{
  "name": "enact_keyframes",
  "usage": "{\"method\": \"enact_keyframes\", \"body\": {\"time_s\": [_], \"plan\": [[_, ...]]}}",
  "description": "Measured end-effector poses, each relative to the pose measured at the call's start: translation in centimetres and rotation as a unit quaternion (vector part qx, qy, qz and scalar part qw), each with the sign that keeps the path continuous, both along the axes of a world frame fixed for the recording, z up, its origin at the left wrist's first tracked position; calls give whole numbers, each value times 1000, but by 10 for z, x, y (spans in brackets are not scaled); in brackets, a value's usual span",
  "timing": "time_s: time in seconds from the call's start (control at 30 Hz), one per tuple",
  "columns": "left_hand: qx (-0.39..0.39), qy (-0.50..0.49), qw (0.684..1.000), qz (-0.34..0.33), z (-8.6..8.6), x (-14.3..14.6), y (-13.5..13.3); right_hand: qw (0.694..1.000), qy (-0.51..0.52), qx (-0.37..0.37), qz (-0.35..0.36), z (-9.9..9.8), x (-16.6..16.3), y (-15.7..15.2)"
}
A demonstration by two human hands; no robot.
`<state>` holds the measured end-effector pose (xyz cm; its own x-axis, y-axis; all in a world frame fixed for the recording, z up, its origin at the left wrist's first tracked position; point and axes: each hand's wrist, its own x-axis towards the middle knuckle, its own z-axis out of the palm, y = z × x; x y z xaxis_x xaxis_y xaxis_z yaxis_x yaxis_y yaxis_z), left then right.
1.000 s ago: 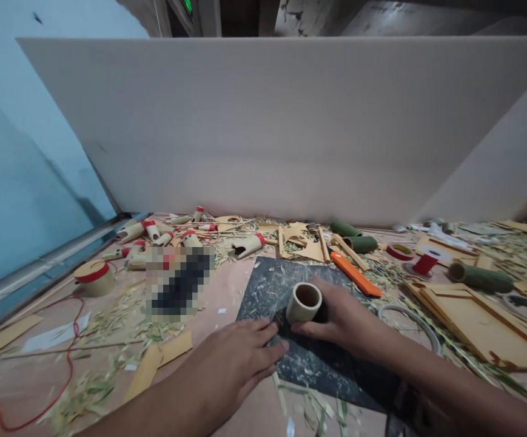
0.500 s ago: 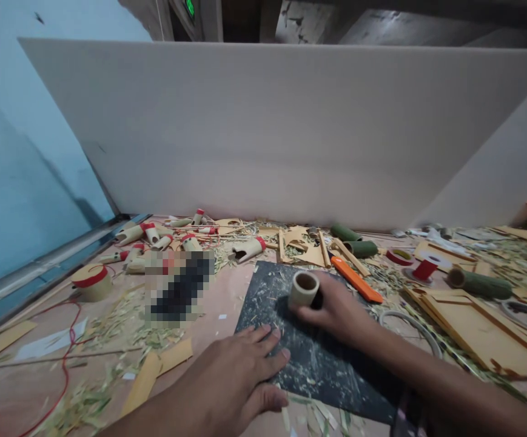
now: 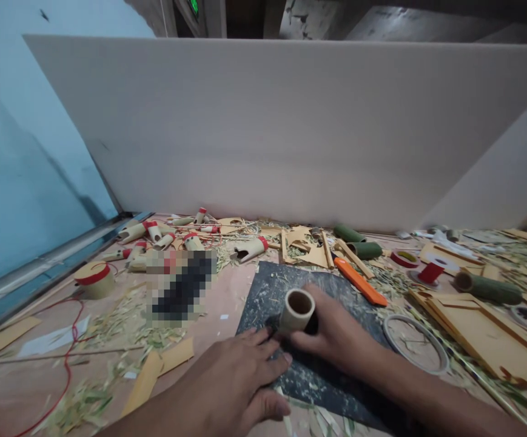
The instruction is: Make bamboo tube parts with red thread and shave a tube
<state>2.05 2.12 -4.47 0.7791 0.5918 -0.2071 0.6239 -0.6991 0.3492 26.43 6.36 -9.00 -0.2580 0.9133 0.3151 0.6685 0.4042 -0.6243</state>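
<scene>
My right hand (image 3: 331,331) is wrapped round a short, pale bamboo tube (image 3: 294,318), whose open end faces up and tilts slightly. The tube is over a black sheet (image 3: 336,382) dusted with pale shavings; whether its lower end touches the sheet cannot be made out. My left hand (image 3: 249,370) lies with fingers stretched out on the sheet's left part, its fingertips close to the base of the tube. An orange-handled cutter (image 3: 361,281) lies at the sheet's upper right edge.
Cut bamboo pieces with red bands (image 3: 251,249) lie at the back left, among shavings. Green bamboo tubes (image 3: 488,288), a red tape roll (image 3: 431,270), a pale ring (image 3: 415,344) and flat wooden frames (image 3: 486,328) lie to the right. A white board (image 3: 281,133) stands behind.
My right hand has brought the bamboo tube nearer to me and slightly left, close to my left fingertips. My left hand has stayed nearly in place.
</scene>
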Motion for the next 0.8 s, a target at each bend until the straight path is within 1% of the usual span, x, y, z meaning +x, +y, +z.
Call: {"method": "enact_keyframes", "body": {"time_s": [0.03, 0.13, 0.27, 0.37, 0.5, 0.6, 0.63, 0.73, 0.8], "plan": [[-1, 5, 1000, -2, 1, 0, 0, 1000, -6, -5, 14, 0, 0, 0], [-1, 11, 1000, -5, 2, 1, 0, 999, 5, 15, -33, 1, 2, 1], [-4, -4, 1000, 3, 0, -1, -1, 1000, -4, 1, -8, 0, 7, 3], [-6, -13, 1000, 3, -2, -1, -1, 999, 2, 9, -50, 0, 6, 3], [-3, -18, 1000, 2, -2, -1, -1, 1000, 0, -7, -17, 0, 3, 4], [3, 11, 1000, -6, 1, 0, -1, 998, 9, 6, -65, 1, 3, 7], [4, 25, 1000, -6, 2, 0, -2, 998, 10, 7, -64, 2, 3, 8], [8, 43, 999, -4, 5, 0, -4, 1000, 8, -6, -22, 3, 3, 7], [7, 34, 999, -4, 5, -1, -4, 999, 12, -5, -42, 4, 2, 6]]}}
